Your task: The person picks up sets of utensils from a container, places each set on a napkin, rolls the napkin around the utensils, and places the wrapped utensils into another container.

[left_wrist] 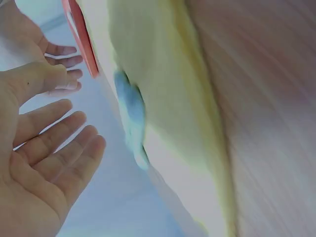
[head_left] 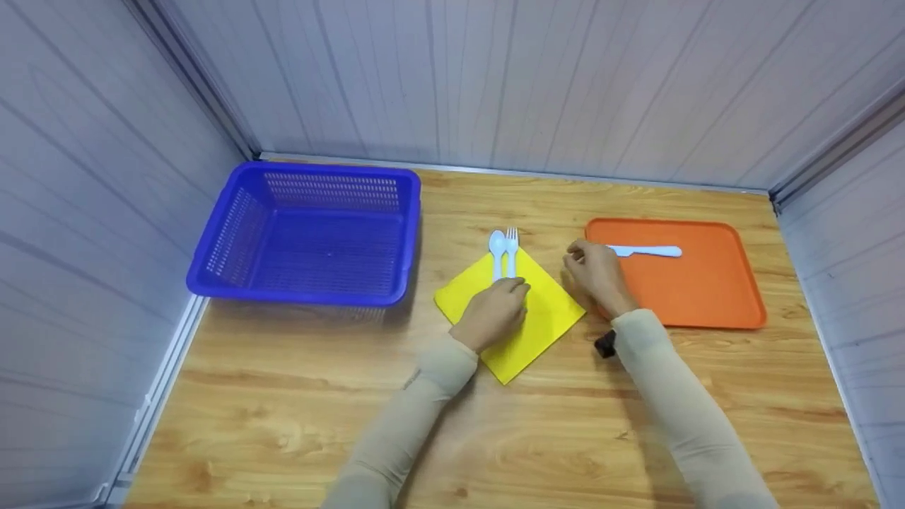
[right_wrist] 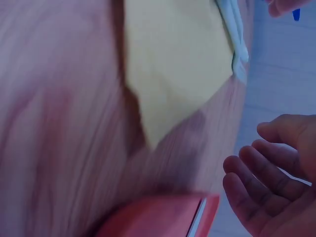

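A yellow napkin (head_left: 544, 300), turned cornerwise, lies on the wooden table. On its far corner rest a pale blue spoon (head_left: 498, 244) and a matching fork (head_left: 512, 244), side by side, their lower ends hidden by my left hand (head_left: 493, 311). That hand hovers above the napkin with its fingers (left_wrist: 64, 153) loosely extended and nothing in them. My right hand (head_left: 599, 272), also holding nothing, is over the left edge of an orange tray (head_left: 696, 297), its fingers (right_wrist: 261, 177) relaxed. A pale blue knife (head_left: 654, 251) lies across the tray, its blade tip hidden behind the right hand.
A blue plastic basket (head_left: 325, 247) with perforated sides stands at the back left of the table (head_left: 283, 410). Pale panel walls (head_left: 481, 85) close off the back and both sides. The tray sits near the right side.
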The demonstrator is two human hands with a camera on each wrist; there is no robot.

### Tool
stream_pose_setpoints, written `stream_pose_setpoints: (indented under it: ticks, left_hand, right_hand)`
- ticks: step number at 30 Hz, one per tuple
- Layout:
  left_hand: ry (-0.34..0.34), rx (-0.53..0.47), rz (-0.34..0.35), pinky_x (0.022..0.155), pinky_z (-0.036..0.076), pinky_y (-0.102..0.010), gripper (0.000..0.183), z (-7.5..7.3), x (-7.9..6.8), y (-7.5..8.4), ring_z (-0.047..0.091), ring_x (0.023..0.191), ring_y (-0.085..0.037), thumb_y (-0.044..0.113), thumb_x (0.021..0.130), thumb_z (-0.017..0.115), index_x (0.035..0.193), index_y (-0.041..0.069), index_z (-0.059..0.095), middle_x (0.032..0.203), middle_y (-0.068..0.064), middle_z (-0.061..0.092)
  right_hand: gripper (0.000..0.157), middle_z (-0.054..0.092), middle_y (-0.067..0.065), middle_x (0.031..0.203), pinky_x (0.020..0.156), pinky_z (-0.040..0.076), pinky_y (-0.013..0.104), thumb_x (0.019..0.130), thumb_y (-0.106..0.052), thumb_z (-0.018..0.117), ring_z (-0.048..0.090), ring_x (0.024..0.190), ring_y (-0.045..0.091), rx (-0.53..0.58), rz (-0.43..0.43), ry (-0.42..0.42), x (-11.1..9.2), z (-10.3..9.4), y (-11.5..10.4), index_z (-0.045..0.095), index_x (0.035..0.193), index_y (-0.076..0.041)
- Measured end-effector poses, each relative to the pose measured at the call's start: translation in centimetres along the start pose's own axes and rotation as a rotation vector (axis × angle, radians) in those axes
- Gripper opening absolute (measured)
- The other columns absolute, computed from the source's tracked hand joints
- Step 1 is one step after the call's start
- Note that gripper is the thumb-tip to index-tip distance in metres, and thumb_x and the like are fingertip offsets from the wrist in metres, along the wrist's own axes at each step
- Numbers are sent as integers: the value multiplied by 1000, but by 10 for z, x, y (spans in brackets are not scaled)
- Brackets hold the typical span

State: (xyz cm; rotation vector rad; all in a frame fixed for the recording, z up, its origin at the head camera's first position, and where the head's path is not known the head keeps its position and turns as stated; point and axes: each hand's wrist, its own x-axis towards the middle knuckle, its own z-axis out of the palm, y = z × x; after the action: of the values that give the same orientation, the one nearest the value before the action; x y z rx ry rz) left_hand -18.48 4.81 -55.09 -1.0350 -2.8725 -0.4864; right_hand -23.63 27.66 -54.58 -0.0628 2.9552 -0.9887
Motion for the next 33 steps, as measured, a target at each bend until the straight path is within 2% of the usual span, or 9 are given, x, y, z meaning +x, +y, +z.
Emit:
stream_pose_setpoints:
  ticks: [6,10,14,18,22,26,33]
  left_hand:
    - [-39,44,83,93,53,-33,40,12,16,27,56,124,-24,21,97,62,134,5,60,136,-11,58]
    - [-47,87,152,92,53,-31,36,22,31,49,56,124,-23,19,98,58,132,7,62,136,-11,57]
    - [-63,146,242,87,55,-28,32,33,44,71,57,119,-21,17,101,54,130,8,63,133,-9,59]
    - [-99,190,290,85,54,-24,31,44,53,87,56,119,-18,15,102,52,130,10,64,131,-6,59]
    - [-151,220,298,89,53,-24,31,50,57,96,56,121,-18,13,103,52,131,13,64,132,-4,59]
    - [-192,217,290,86,54,-23,30,55,58,99,56,120,-17,11,102,52,128,14,66,130,-3,60]
    - [-206,215,277,82,54,-22,29,56,59,100,55,119,-15,10,102,52,128,15,66,128,-1,59]
  right_hand:
    - [25,66,23,109,79,54,51,99,-10,59,63,97,37,-97,-22,56,-5,-30,41,67,117,6]
    - [23,63,27,111,81,52,55,99,-6,59,60,99,42,-184,-26,58,-3,-46,64,65,116,7]
    - [23,60,29,113,83,51,57,98,-4,60,58,104,45,-265,-24,59,-2,-56,80,64,117,8]
    - [23,59,29,114,83,51,58,97,-2,62,56,106,47,-303,-28,77,-1,-61,91,65,117,8]
    - [21,62,28,109,81,51,58,96,0,61,58,102,47,-335,-48,76,3,-61,96,67,114,7]
    - [20,63,28,106,82,50,60,97,0,60,58,99,48,-374,-64,71,5,-59,102,68,113,6]
    - [18,64,29,104,81,48,65,98,-1,60,58,96,50,-470,-74,89,5,-56,107,69,112,4]
